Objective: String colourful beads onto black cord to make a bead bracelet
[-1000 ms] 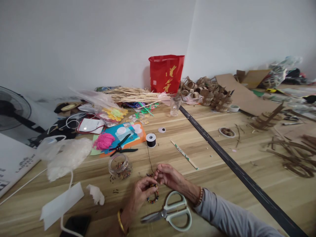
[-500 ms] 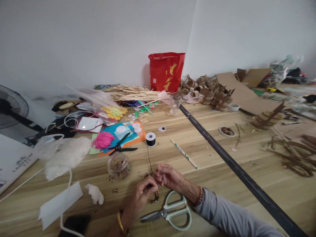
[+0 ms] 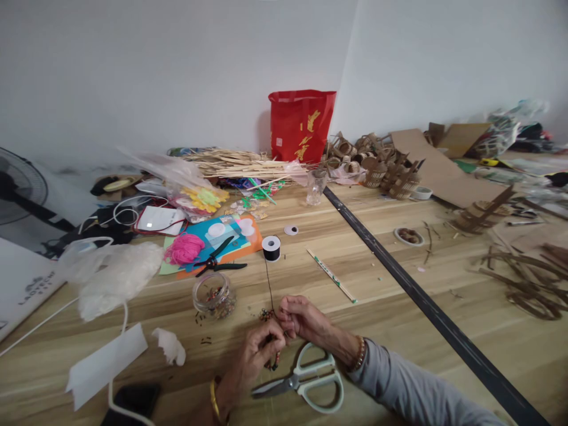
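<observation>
My left hand (image 3: pixel 262 348) pinches a string of small coloured beads (image 3: pixel 276 361), part of which dangles below the fingers. Close against it, my right hand (image 3: pixel 298 316) has its fingers pressed together on black cord (image 3: pixel 269 284). That cord runs up the table to a white-rimmed spool (image 3: pixel 271 248). A few loose beads (image 3: pixel 266 314) lie just beyond the fingertips. Scissors with pale green handles (image 3: pixel 306 378) rest below both hands. To the left stands a clear jar (image 3: pixel 215 297) holding mixed beads. The exact ends between my fingers are hidden.
Black-handled pliers (image 3: pixel 217 260) and pink yarn (image 3: pixel 184 248) lie on coloured paper at left. A green-and-white stick (image 3: pixel 332 275) lies right of the spool. Further back are a glass (image 3: pixel 316 187), a red bag (image 3: pixel 302 125) and small woven baskets (image 3: pixel 402 179).
My hands stay together in nearly the same place. The left hand has shifted slightly, and the bead loop below it now hangs narrower and more covered by the fingers.
</observation>
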`<move>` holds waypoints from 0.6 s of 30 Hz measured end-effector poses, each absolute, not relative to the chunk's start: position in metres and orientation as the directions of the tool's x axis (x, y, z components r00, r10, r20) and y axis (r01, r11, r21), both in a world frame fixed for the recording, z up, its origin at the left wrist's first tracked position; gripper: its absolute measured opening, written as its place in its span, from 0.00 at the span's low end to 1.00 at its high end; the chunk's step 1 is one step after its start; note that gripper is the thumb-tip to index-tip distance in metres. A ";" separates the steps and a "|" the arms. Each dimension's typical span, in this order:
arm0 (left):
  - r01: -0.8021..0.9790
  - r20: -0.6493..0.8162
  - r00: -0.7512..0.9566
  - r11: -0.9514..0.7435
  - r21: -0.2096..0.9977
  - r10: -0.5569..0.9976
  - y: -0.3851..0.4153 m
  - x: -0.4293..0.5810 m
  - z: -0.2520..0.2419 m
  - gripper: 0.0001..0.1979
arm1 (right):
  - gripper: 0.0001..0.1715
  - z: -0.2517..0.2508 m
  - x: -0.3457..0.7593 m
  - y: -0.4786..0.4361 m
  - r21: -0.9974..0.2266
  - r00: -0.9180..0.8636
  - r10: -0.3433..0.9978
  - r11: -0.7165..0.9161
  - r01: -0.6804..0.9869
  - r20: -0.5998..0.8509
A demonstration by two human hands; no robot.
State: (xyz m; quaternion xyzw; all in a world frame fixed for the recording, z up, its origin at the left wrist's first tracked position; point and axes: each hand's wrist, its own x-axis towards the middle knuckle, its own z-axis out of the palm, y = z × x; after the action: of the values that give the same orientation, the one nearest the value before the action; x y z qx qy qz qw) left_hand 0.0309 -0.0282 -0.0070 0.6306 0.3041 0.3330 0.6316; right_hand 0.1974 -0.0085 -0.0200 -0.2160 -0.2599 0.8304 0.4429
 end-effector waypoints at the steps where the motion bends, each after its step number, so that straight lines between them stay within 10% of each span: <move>1: -0.042 0.022 0.586 0.003 0.999 0.810 -0.028 0.031 -0.007 0.16 | 0.17 -0.020 0.198 -0.008 -0.624 -0.514 0.848 -0.472 -0.623 -0.127; 9: -0.026 -0.146 0.409 0.172 0.985 0.901 -0.021 0.029 -0.011 0.18 | 0.23 -0.014 0.201 -0.006 -0.805 -0.370 0.918 -0.324 -0.498 -0.141; 18: -0.035 -0.197 0.314 0.219 0.975 0.929 -0.022 0.030 -0.006 0.13 | 0.13 -0.005 0.211 -0.016 -0.948 -0.008 0.972 0.231 0.220 0.236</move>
State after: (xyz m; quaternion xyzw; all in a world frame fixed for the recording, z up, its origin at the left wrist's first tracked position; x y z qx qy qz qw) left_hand 0.0301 -0.0216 -0.0055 0.4986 0.4480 0.3770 0.6392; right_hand 0.2106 -0.0163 -0.0053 -0.4941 -0.6031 0.3743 0.5020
